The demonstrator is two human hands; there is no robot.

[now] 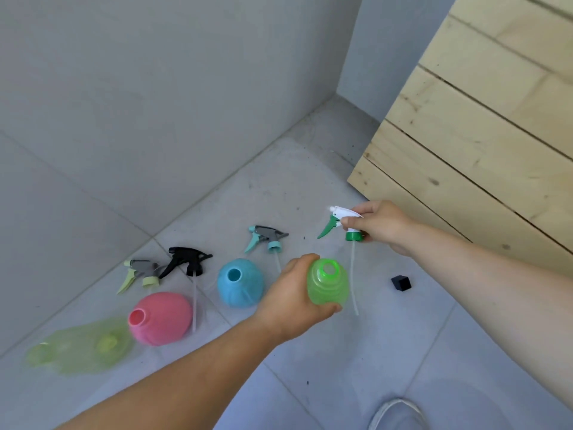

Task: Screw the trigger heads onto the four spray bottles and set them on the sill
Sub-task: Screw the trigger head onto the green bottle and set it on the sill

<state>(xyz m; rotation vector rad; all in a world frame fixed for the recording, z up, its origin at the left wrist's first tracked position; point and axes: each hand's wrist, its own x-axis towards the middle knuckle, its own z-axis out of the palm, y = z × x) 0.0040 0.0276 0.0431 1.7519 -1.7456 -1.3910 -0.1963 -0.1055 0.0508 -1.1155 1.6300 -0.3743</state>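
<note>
My left hand (291, 302) grips a green spray bottle (328, 282), its open neck facing up. Just to its right, my right hand (381, 225) holds a white and green trigger head (342, 223) above the floor, its thin tube (354, 277) hanging down beside the bottle. On the grey tiles stand a blue bottle (240, 283) and a pink bottle (161, 318), and a yellow-green bottle (82, 346) lies blurred at the left. Three loose trigger heads lie behind them: teal and grey (266, 238), black (187, 262), pale yellow and grey (139, 274).
A wooden slatted crate or cabinet (483, 125) rises at the right. A grey tiled wall (155, 103) runs behind the bottles. A small black cube (401, 283) sits on the floor to the right of the green bottle. A shoe tip (397, 414) shows at the bottom edge.
</note>
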